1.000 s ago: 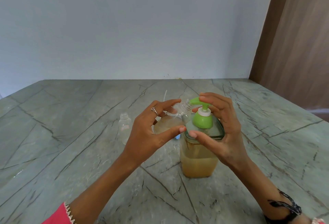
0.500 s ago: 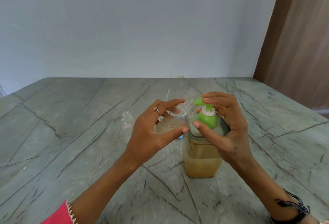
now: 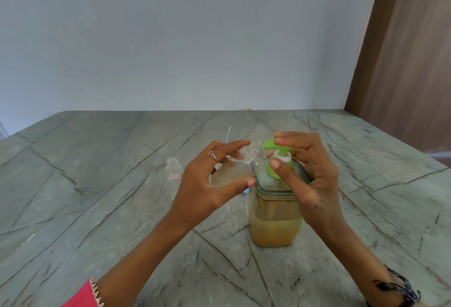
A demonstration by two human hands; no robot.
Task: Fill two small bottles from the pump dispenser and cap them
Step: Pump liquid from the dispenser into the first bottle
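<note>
A clear square dispenser (image 3: 275, 223) about half full of amber liquid stands on the marble counter, topped by a green pump head (image 3: 277, 151). My right hand (image 3: 307, 174) wraps the pump, fingers on top of the head and thumb against its green collar. My left hand (image 3: 207, 184) grips a small clear bottle (image 3: 236, 170), tilted with its open threaded neck right at the pump spout; amber liquid fills its lower part. A second small clear bottle (image 3: 172, 172) stands uncapped and empty on the counter to the left.
A thin white tube (image 3: 228, 135) sticks up behind my left hand. A small blue item (image 3: 246, 190) peeks out under the held bottle. A grey wall closes the back of the counter (image 3: 97, 209); a brown wooden panel (image 3: 410, 62) stands at right.
The camera view has tilted slightly, so everything sits a little higher in frame. Both hands keep the same grip on bottle and pump. The pump head looks about the same height.
</note>
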